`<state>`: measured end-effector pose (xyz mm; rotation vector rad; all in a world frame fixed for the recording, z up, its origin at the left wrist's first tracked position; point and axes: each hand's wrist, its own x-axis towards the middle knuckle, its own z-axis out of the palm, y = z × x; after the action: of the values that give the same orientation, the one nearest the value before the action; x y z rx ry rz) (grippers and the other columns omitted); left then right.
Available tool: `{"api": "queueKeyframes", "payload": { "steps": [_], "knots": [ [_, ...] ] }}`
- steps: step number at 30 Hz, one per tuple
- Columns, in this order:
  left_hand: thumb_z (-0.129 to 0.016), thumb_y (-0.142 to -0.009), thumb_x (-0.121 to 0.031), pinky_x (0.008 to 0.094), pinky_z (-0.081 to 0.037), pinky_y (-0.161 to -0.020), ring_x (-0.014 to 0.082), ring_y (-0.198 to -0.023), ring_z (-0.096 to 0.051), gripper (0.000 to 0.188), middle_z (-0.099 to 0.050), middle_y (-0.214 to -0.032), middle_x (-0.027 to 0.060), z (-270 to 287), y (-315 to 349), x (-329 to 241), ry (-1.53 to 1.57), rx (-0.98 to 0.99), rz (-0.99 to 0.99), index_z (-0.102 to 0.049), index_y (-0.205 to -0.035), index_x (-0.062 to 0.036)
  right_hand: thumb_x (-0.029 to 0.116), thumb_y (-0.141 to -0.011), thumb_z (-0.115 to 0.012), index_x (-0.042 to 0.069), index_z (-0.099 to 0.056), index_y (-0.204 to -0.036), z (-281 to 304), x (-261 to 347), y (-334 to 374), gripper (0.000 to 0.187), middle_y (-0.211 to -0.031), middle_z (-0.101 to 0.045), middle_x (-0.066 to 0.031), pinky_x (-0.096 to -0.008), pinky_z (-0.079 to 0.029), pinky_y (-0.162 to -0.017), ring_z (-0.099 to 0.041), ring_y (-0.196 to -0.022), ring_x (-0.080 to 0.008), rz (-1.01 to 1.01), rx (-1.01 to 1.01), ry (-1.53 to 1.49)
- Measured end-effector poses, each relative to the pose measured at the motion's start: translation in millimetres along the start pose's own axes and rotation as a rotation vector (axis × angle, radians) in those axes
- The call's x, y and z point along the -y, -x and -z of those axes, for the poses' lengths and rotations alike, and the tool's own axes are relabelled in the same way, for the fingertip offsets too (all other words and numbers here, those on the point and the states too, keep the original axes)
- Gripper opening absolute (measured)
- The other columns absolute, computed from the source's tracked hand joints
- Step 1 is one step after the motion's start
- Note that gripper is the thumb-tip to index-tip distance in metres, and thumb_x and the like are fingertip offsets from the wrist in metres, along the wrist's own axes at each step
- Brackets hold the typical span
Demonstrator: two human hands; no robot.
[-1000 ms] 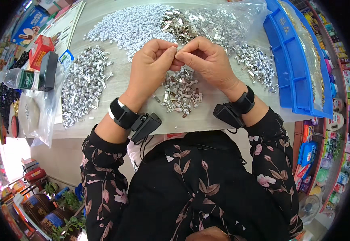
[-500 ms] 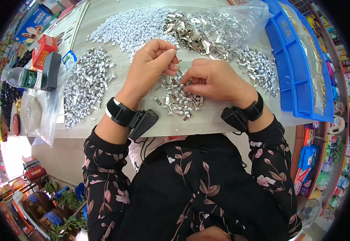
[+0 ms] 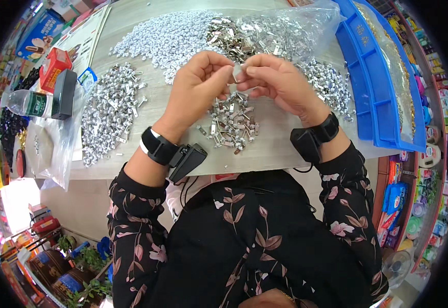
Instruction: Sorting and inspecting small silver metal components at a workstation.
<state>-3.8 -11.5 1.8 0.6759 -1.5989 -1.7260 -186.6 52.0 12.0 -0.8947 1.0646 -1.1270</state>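
left hand [image 3: 197, 86] and right hand [image 3: 284, 84] pinch a pale piece [image 3: 237, 73]; clips [image 3: 110, 110] at ten o'clock look joined, white parts [image 3: 175, 38] at eleven unjoined

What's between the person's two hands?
The head view shows a small, blurred whitish piece between the left hand and right hand, at their fingertips.

A bare left hand [image 3: 197, 86] and right hand [image 3: 283, 84] hold a small whitish piece [image 3: 237, 73] between them, just beyond a loose pile of silver metal clips with white parts [image 3: 232, 124] on a pale grey surface [image 3: 154, 120]. Small round white pieces [image 3: 165, 41] spread past the left hand; a blue compartmented plastic tray [image 3: 368, 90] stands at right.
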Motion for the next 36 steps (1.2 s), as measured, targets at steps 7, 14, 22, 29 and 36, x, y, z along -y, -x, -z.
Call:
{"api": "queueKeyframes", "payload": {
  "steps": [7, 14, 22, 29, 36],
  "knots": [
    [-0.058, -0.087, -0.010, 0.0175, -0.045, -0.055, 0.0044, -0.060, -0.054, 0.014, -0.059, -0.077, 0.0013, -11, -1, 4, -0.162, 0.037, -0.149, -0.056, -0.097, -0.0006, 0.019, -0.089, -0.057, 0.004, -0.058, -0.098, 6, -3, -6, 0.018, -0.091, -0.062, -0.0034, -0.0194, -0.050, -0.065, -0.061, -0.078, -0.0087, -0.085, 0.020, -0.075],
    [-0.060, -0.086, -0.016, 0.0222, -0.044, -0.054, 0.0063, -0.063, -0.053, 0.015, -0.058, -0.076, -0.0001, 28, -9, 8, -0.459, -0.111, -0.094, -0.059, -0.095, -0.0039, 0.015, -0.086, -0.061, 0.003, -0.059, -0.099, 42, 18, 14, 0.017, -0.085, -0.062, -0.0015, -0.0192, -0.048, -0.063, -0.058, -0.073, -0.0065, 0.115, -0.058, 0.397],
    [-0.061, -0.079, -0.018, 0.0364, -0.047, -0.065, 0.0278, -0.075, -0.059, 0.015, -0.058, -0.083, 0.0097, 32, -5, 11, -1.100, -0.070, -0.231, -0.061, -0.091, -0.0083, 0.011, -0.081, -0.063, 0.001, -0.063, -0.092, 94, 34, 65, 0.015, -0.081, -0.062, -0.0017, -0.0199, -0.043, -0.062, -0.055, -0.069, -0.0067, 0.079, -0.458, 1.199],
    [-0.061, -0.079, -0.018, 0.0377, -0.047, -0.064, 0.0287, -0.075, -0.059, 0.013, -0.057, -0.083, 0.0080, 29, -5, 9, -1.134, -0.063, -0.207, -0.061, -0.089, -0.0103, 0.012, -0.081, -0.063, 0.001, -0.063, -0.093, 84, 38, 63, 0.017, -0.078, -0.060, -0.0034, -0.0225, -0.043, -0.060, -0.054, -0.068, -0.0086, 0.296, -0.544, 1.272],
    [-0.061, -0.079, -0.017, 0.0385, -0.047, -0.064, 0.0293, -0.075, -0.058, 0.009, -0.057, -0.083, 0.0080, 26, -3, 10, -1.115, -0.028, -0.270, -0.060, -0.084, -0.0099, 0.013, -0.078, -0.064, 0.003, -0.063, -0.094, 33, 20, 18, 0.019, -0.079, -0.061, -0.0090, -0.0285, -0.046, -0.062, -0.057, -0.067, -0.0179, 0.385, -0.071, 1.309]
  ]
}}
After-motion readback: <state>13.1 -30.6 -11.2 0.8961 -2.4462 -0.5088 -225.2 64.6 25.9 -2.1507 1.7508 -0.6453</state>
